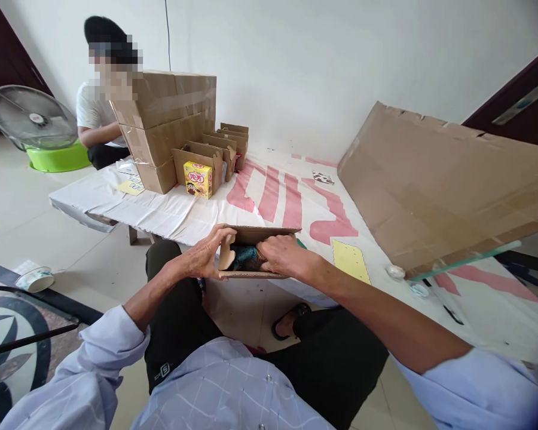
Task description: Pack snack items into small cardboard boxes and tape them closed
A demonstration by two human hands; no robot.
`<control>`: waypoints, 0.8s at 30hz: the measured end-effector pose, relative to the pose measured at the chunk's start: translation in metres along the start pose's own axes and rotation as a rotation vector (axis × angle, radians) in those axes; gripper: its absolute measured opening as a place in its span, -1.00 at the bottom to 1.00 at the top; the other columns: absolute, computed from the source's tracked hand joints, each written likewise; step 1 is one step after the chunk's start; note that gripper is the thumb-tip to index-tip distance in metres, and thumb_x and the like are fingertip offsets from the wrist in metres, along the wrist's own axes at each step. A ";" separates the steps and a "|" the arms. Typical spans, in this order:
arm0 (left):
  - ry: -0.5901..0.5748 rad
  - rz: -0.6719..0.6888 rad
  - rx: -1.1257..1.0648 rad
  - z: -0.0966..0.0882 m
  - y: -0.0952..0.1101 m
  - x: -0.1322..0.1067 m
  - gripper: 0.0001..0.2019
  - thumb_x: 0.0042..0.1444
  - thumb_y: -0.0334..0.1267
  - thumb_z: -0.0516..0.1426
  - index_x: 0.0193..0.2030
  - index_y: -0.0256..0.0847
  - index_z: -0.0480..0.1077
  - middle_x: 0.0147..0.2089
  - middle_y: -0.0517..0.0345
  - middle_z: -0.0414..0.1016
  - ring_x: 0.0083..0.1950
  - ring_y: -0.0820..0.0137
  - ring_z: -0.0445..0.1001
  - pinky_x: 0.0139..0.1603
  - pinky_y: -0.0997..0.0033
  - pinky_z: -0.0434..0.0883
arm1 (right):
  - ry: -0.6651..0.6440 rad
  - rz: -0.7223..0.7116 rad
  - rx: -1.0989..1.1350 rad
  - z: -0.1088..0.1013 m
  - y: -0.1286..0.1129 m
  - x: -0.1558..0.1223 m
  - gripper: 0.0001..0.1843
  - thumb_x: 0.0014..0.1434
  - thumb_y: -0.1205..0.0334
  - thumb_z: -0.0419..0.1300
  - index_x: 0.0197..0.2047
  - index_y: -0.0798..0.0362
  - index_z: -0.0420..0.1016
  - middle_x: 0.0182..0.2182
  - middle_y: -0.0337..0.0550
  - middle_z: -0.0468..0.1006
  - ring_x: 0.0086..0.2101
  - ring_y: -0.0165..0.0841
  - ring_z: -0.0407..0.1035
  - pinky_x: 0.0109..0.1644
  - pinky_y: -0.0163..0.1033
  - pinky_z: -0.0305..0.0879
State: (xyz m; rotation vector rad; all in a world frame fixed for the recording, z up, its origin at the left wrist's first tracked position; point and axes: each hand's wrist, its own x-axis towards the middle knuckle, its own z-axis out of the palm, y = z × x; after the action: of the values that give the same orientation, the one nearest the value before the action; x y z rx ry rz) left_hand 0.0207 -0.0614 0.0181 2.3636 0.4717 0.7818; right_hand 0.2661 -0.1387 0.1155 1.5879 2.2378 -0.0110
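Note:
My left hand [206, 254] grips the left end of a small open cardboard box [264, 276], thumb at the far edge and fingers at the near side. The box is over my lap at the table's front edge. My right hand [281, 254] reaches into its right half with curled fingers. Their tips are hidden, so what they hold does not show. Inside the box lies a teal, net-like item [245, 257], with something brownish beside it. A bit of green [301, 243] shows past the box's right end.
Taped cartons [161, 119] are stacked at the table's left, beside a row of open cardboard boxes [219, 149] and a yellow packet box [198, 179]. A yellow card [351, 261] lies at right, before a large cardboard panel [443, 179]. A person [101, 113] sits behind the cartons.

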 end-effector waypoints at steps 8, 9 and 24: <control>0.080 0.018 -0.108 0.011 -0.019 -0.005 0.26 -0.21 -0.08 0.61 0.57 0.06 0.03 0.52 -0.25 0.11 0.48 -0.18 0.32 0.34 -0.18 0.55 | -0.058 -0.049 0.007 0.025 0.003 0.035 -0.53 0.34 0.18 0.36 0.24 0.24 0.60 0.08 0.31 0.70 0.11 0.09 0.60 0.13 -0.05 0.46; 0.093 0.017 -0.124 0.012 -0.021 -0.005 0.28 -0.21 -0.05 0.62 0.58 0.07 0.01 0.54 -0.26 0.09 0.51 -0.21 0.29 0.33 -0.20 0.55 | -0.037 -0.061 0.004 0.027 0.004 0.037 -0.56 0.35 0.19 0.34 0.22 0.22 0.60 0.08 0.29 0.70 0.11 0.07 0.60 0.14 -0.05 0.46; 0.132 -0.087 -0.275 0.038 -0.041 -0.011 0.42 -0.12 -0.07 0.57 0.71 0.15 -0.27 0.67 -0.30 -0.04 0.63 -0.29 0.15 0.39 -0.27 0.45 | 0.021 -0.056 -0.045 0.023 0.000 0.043 -0.65 0.45 0.39 0.07 0.06 0.13 0.69 0.00 0.20 0.71 0.03 -0.01 0.61 0.08 -0.02 0.46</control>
State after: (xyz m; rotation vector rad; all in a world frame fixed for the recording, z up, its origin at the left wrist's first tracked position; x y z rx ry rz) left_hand 0.0311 -0.0520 -0.0373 2.0342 0.4852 0.9041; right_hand 0.2612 -0.1052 0.0805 1.5085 2.2820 0.0403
